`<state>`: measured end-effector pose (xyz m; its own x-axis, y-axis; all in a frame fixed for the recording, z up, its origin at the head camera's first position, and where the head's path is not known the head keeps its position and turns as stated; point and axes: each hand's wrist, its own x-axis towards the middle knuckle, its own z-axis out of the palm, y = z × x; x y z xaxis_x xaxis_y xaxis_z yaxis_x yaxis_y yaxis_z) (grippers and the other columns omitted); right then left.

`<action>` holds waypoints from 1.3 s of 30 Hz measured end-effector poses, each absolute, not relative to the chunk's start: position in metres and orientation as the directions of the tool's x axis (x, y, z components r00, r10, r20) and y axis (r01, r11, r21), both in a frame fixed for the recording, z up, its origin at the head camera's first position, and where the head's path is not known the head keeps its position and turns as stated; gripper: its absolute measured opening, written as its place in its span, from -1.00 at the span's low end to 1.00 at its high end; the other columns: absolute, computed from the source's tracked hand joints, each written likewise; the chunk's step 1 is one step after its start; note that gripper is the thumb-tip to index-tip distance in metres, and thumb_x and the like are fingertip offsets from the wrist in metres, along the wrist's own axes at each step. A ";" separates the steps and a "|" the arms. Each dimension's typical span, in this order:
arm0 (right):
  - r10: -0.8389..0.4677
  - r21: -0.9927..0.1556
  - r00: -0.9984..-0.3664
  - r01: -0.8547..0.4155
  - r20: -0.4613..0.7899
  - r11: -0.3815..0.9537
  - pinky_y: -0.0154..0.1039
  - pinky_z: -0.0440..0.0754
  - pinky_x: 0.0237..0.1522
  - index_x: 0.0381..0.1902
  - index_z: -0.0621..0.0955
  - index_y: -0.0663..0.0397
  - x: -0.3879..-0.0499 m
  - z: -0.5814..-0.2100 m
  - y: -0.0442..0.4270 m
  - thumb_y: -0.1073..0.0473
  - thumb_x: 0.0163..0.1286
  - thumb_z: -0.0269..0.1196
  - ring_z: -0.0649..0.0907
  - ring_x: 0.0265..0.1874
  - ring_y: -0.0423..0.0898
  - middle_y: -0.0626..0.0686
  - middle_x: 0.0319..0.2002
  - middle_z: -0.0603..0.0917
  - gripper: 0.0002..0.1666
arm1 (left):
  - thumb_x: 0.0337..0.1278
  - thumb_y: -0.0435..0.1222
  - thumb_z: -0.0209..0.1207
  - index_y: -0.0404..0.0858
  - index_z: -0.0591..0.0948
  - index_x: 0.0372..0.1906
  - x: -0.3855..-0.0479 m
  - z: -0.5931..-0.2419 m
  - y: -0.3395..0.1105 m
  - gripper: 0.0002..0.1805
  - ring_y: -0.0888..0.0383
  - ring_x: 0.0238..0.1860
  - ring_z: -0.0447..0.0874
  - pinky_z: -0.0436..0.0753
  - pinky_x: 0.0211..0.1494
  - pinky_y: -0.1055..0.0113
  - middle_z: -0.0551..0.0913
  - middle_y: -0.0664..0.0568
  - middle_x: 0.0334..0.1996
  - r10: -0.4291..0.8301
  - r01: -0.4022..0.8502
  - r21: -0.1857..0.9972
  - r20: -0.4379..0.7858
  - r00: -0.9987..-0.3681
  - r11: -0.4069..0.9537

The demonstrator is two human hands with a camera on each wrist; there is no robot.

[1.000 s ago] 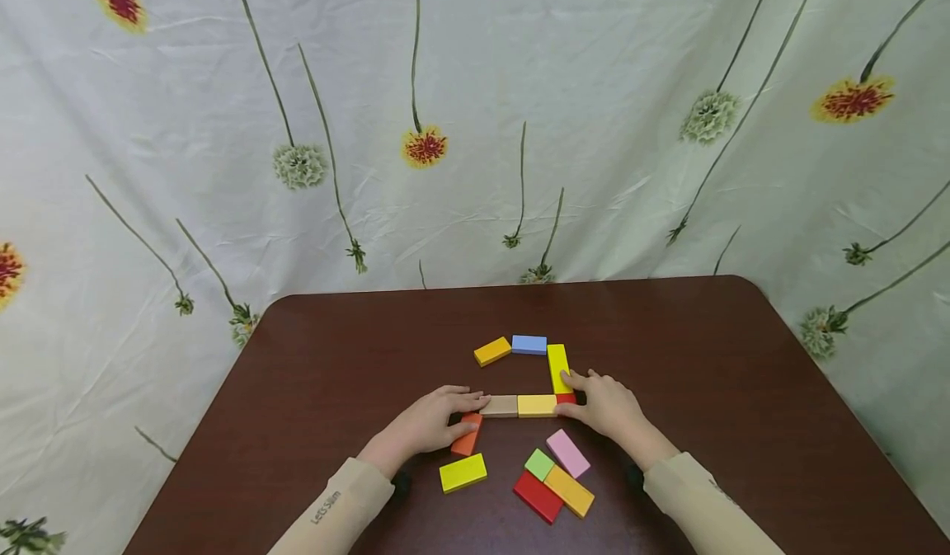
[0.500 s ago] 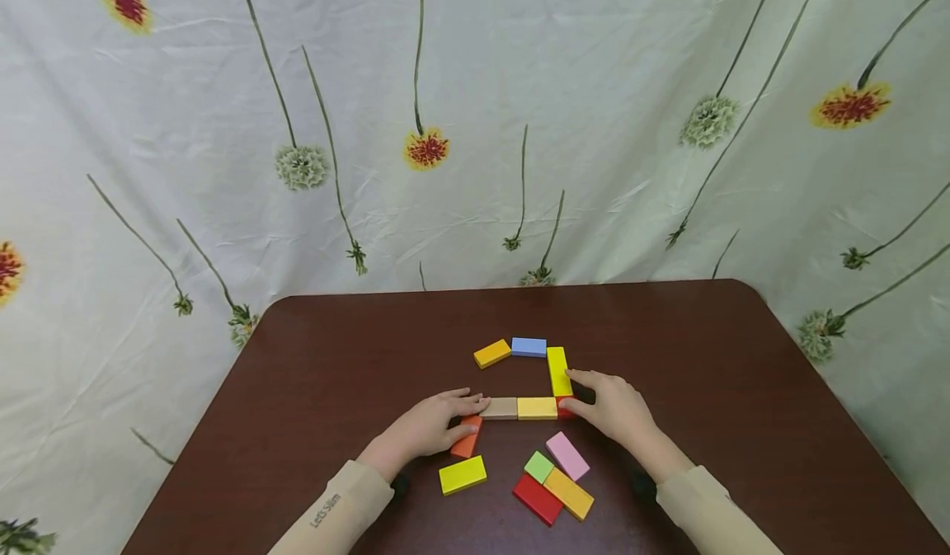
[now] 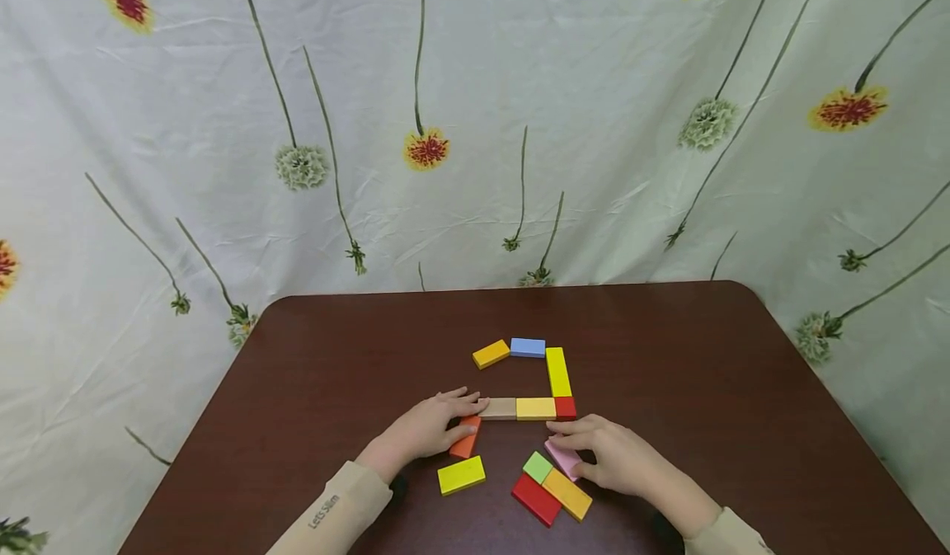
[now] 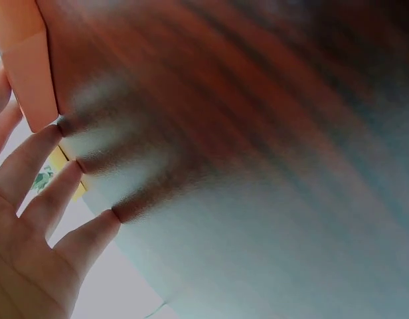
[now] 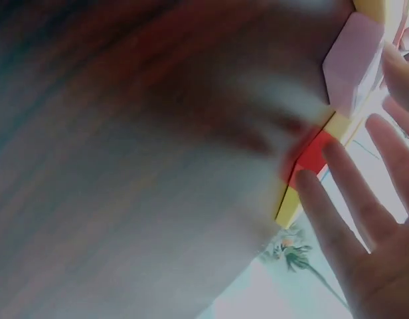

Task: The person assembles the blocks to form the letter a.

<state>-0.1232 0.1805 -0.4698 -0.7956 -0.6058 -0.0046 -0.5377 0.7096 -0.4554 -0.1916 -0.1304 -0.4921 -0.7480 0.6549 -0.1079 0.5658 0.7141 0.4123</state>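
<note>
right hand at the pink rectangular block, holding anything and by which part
Cannot be told: the right hand has its thumb at the near end of the pink block and fingers by the far end, but whether they grip is unclear.

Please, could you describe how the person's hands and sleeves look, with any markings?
The left hand and right hand are bare, with no gloves visible. The left sleeve is plain cream and bears dark lettering, seemingly "Let's Slim". The right sleeve is also cream, mostly cut off by the picture's bottom edge. No cables are visible.
</note>
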 end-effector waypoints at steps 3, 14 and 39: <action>-0.613 -0.460 -0.789 -0.528 -0.045 0.714 -0.23 0.68 -0.07 0.18 0.65 -0.04 -0.121 -0.470 0.179 0.20 0.18 0.44 0.60 0.09 -0.02 -0.04 0.23 0.63 -0.44 | 0.32 -0.14 0.20 -0.09 0.48 0.37 -0.190 -0.491 -0.130 -0.46 -0.12 0.46 0.30 0.37 0.40 -0.14 0.49 -0.01 0.36 0.649 0.554 0.424 -0.116 -0.752 0.716; -0.614 -0.430 -0.789 -0.561 0.020 0.708 -0.29 0.68 -0.08 0.17 0.65 0.05 -0.113 -0.478 0.188 0.21 0.12 0.49 0.62 0.02 -0.04 0.01 0.22 0.63 -0.40 | 0.31 -0.12 0.21 -0.06 0.49 0.36 -0.188 -0.491 -0.131 -0.46 -0.11 0.46 0.30 0.40 0.38 -0.13 0.50 0.01 0.35 0.632 0.533 0.431 -0.119 -0.766 0.728; -0.513 -0.185 -0.825 -0.557 0.239 0.810 -0.42 0.61 -0.34 -0.10 0.79 0.01 -0.116 -0.484 0.179 -0.03 -0.08 0.58 0.50 -0.25 -0.13 -0.02 -0.16 0.63 -0.47 | 0.32 -0.12 0.20 -0.06 0.48 0.38 -0.192 -0.493 -0.131 -0.46 -0.11 0.47 0.29 0.35 0.41 -0.16 0.49 0.01 0.36 0.647 0.546 0.440 -0.114 -0.754 0.713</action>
<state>-0.1161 0.1793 -0.4843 -0.8248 -0.5126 0.2388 -0.5568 0.8097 -0.1851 -0.1922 -0.1311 -0.4930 -0.7540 0.6469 -0.1139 0.5456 0.7134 0.4397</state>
